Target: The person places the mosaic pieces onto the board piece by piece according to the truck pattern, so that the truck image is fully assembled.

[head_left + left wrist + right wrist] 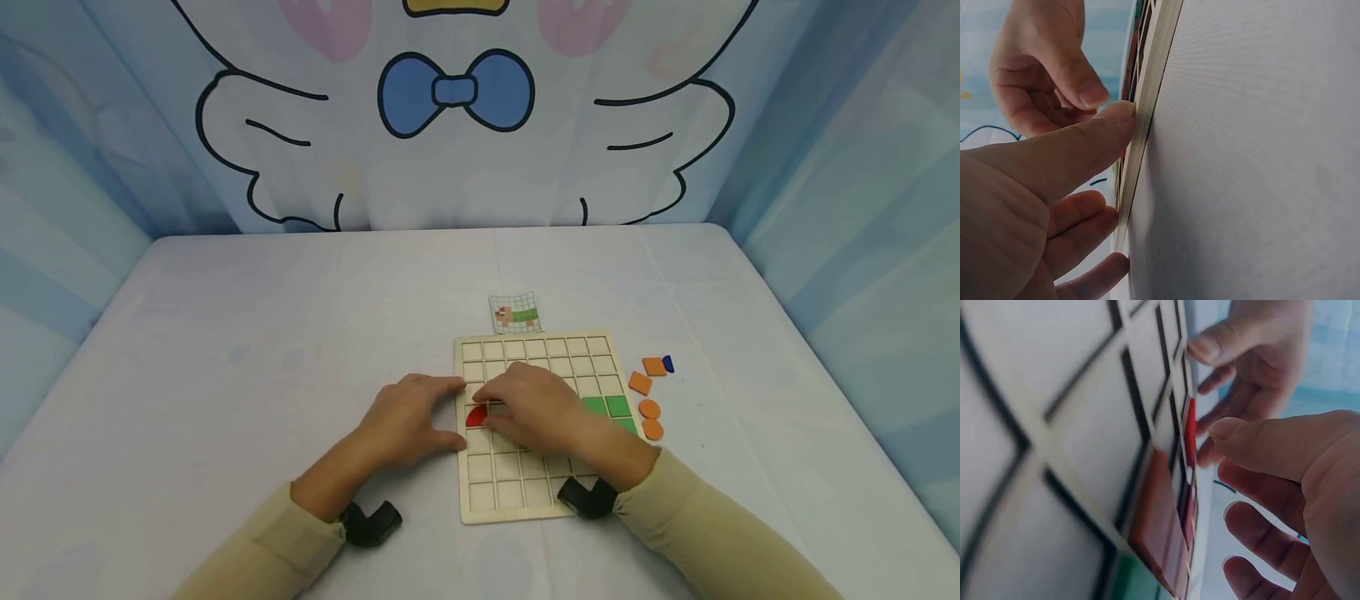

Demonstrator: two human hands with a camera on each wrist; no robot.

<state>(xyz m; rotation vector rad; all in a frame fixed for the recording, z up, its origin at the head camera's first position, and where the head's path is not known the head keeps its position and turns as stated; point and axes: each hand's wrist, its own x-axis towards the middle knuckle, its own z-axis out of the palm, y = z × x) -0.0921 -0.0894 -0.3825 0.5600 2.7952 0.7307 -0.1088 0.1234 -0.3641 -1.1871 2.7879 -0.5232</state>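
Note:
A wooden grid board (483, 497) lies flat on the white table. My left hand (408, 421) rests against its left edge, thumb and fingertips touching the rim, as the left wrist view also shows. A red rounded piece (476, 416) sits in a cell of the leftmost column. Over the board, my right hand (536, 408) has its thumb and bent forefinger spread beside that red piece, and nothing shows between them. The right wrist view shows the red piece (1190, 431) and a brownish-orange tile (1157, 519) in the grid. Green tiles (618, 406) fill cells on the right; my right hand hides other cells.
Right of the board lie orange squares (640, 383), orange discs (649, 409) and a dark blue piece (668, 364). A small picture card (515, 313) with a gridded animal drawing lies behind it. Black wrist devices (371, 525) hang below both sleeves. Patterned curtains surround the table.

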